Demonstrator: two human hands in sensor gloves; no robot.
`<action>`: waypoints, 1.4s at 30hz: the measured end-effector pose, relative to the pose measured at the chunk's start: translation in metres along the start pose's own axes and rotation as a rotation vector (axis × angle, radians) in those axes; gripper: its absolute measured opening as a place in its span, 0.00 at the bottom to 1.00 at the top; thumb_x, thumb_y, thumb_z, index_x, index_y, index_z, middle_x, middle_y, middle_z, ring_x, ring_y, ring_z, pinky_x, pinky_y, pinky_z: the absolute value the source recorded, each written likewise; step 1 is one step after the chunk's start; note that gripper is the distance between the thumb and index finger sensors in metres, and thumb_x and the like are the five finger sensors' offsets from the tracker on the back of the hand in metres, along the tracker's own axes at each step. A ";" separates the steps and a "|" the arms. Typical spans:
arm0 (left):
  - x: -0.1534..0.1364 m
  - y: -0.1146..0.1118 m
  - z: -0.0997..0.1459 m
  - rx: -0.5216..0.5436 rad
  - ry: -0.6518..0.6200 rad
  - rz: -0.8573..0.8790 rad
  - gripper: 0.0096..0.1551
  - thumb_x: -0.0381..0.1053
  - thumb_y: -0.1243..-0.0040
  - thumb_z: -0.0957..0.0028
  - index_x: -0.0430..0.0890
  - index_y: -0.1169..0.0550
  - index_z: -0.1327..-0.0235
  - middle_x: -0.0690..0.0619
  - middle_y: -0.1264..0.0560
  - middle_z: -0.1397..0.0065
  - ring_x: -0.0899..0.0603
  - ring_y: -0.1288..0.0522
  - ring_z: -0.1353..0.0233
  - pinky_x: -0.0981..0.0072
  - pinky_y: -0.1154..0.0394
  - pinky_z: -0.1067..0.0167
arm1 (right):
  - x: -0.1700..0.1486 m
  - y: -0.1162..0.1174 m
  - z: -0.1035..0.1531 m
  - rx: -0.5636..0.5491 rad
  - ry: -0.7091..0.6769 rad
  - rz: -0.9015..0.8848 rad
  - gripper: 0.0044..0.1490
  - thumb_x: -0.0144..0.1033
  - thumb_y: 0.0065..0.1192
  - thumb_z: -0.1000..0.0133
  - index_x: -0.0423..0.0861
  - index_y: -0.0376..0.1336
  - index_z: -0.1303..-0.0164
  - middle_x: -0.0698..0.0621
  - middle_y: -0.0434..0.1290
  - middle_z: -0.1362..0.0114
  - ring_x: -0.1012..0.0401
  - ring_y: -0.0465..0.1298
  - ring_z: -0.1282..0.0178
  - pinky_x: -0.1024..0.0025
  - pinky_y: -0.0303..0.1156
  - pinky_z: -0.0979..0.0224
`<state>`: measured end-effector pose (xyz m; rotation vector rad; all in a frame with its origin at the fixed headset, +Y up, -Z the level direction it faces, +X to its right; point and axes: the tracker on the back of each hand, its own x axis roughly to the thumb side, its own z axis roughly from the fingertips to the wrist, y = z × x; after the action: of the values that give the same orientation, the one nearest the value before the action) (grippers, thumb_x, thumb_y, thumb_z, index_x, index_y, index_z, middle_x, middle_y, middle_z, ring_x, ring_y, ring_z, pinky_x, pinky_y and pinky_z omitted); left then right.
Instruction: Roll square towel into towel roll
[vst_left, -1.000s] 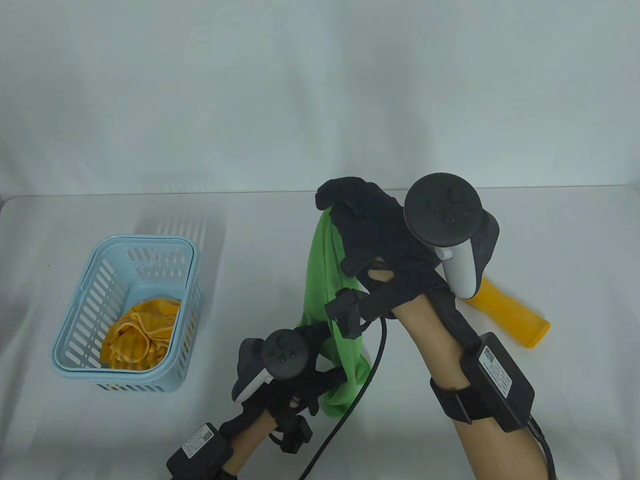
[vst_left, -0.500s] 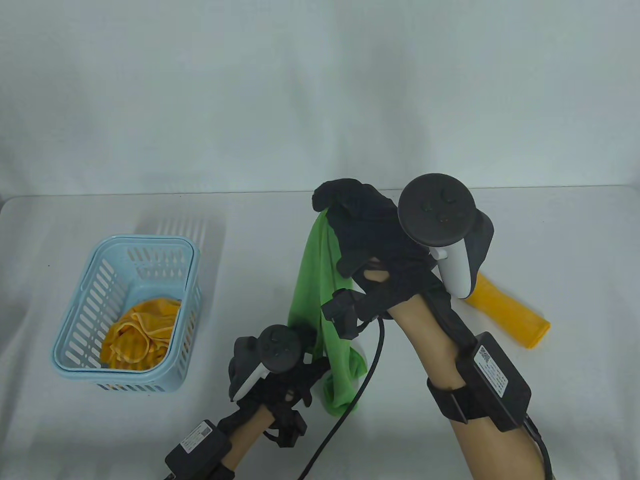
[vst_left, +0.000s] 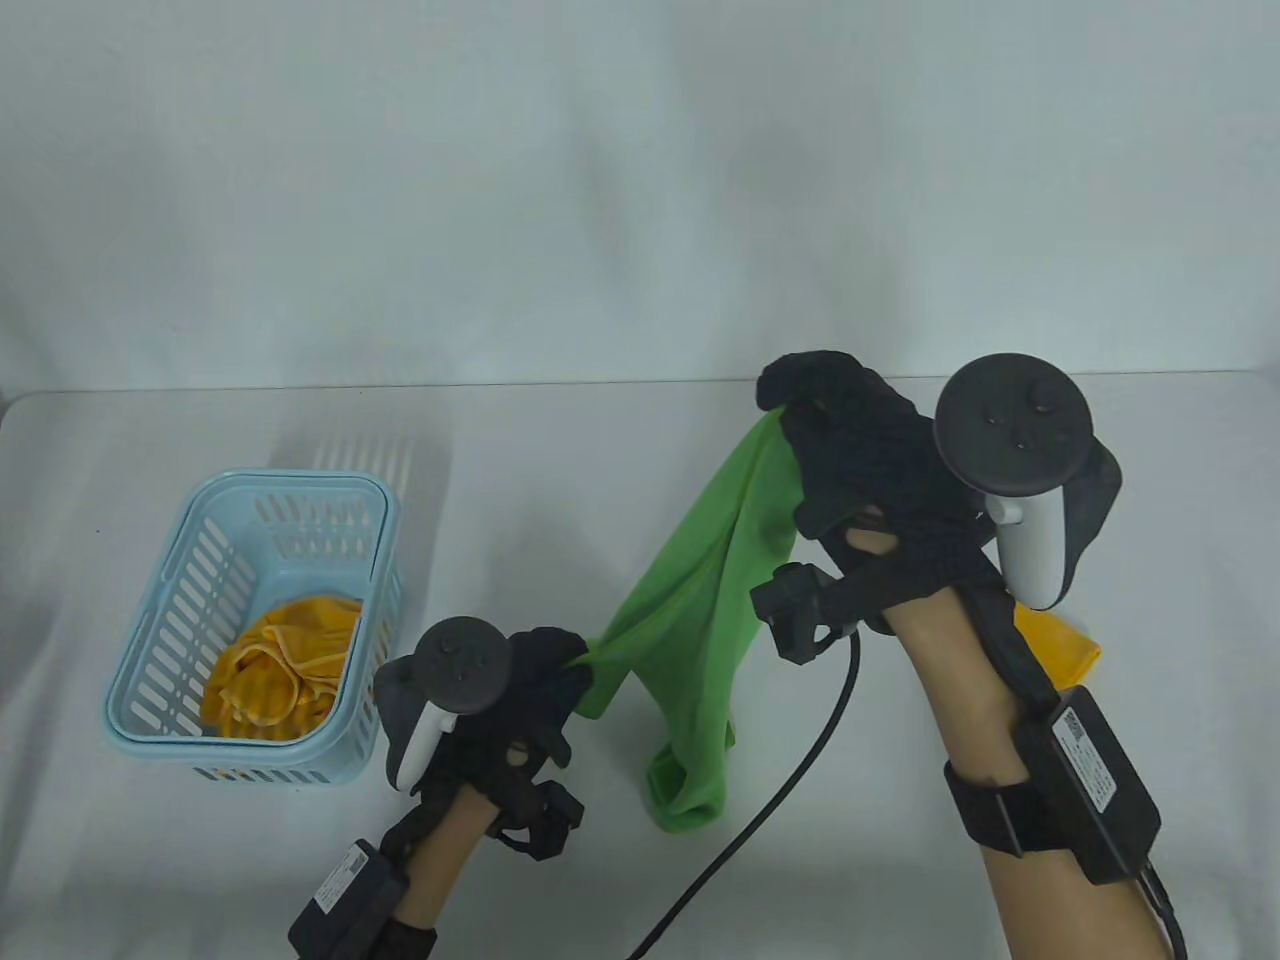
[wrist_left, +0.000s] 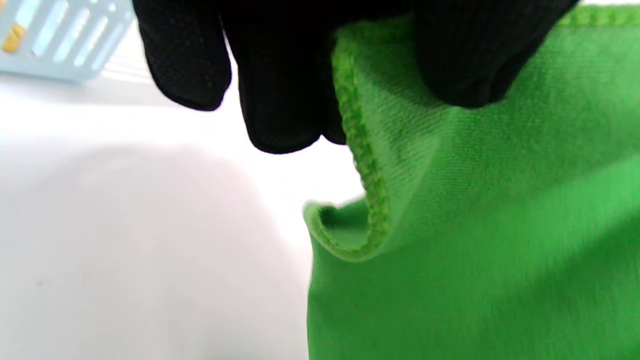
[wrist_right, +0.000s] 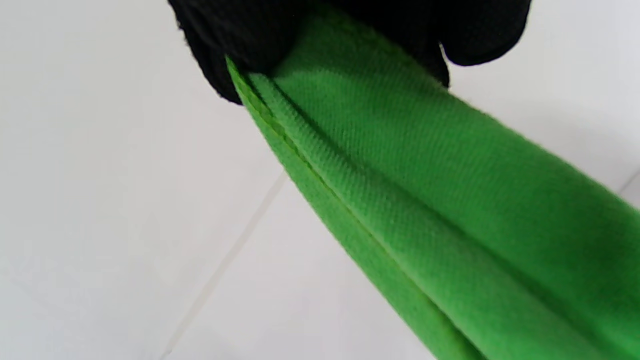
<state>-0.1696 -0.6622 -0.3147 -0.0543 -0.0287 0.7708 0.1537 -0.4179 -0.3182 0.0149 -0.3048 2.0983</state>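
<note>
The green towel (vst_left: 700, 590) hangs stretched in the air between the two hands, above the bench (vst_left: 1150, 480), its loose lower end drooping to touch the surface near the front. The right hand (vst_left: 860, 470) is raised high and pinches one corner at its fingertips (wrist_right: 240, 45), the cloth running down and leftward from that grip. The left hand (vst_left: 520, 690), lower and near the front, pinches another hemmed edge between thumb and fingers (wrist_left: 280, 100). Both grips are clenched on the towel. Compared with half a second ago, the hands have drawn apart: the right has shifted to the right, the left toward the blue basket (vst_left: 180, 600), and the towel, bunched narrow before, now spreads wider. A yellow cloth (vst_left: 275, 675) lies in the basket; a yellow roll (vst_left: 1060, 645) shows behind the right forearm.
</note>
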 end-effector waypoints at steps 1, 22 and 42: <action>-0.001 0.006 0.000 0.022 0.007 0.016 0.23 0.55 0.37 0.56 0.56 0.22 0.47 0.55 0.22 0.35 0.42 0.19 0.34 0.42 0.28 0.33 | -0.005 -0.004 0.000 -0.007 0.009 0.005 0.21 0.37 0.61 0.52 0.63 0.69 0.50 0.54 0.77 0.45 0.53 0.77 0.44 0.46 0.68 0.32; 0.034 0.128 0.007 0.137 -0.123 0.098 0.22 0.52 0.37 0.54 0.55 0.21 0.46 0.54 0.22 0.34 0.41 0.19 0.34 0.41 0.28 0.33 | -0.115 -0.053 0.009 -0.056 0.166 0.381 0.22 0.35 0.66 0.55 0.62 0.72 0.51 0.55 0.80 0.46 0.52 0.79 0.43 0.44 0.69 0.32; 0.105 0.240 0.049 0.295 -0.323 0.033 0.22 0.55 0.35 0.56 0.57 0.16 0.48 0.60 0.14 0.53 0.48 0.13 0.51 0.44 0.25 0.36 | -0.023 -0.111 0.046 -0.201 -0.046 0.201 0.23 0.38 0.65 0.54 0.60 0.71 0.48 0.54 0.79 0.48 0.53 0.79 0.45 0.45 0.69 0.32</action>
<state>-0.2633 -0.4149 -0.2794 0.3517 -0.2209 0.8033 0.2540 -0.3928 -0.2529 -0.0910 -0.5639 2.2584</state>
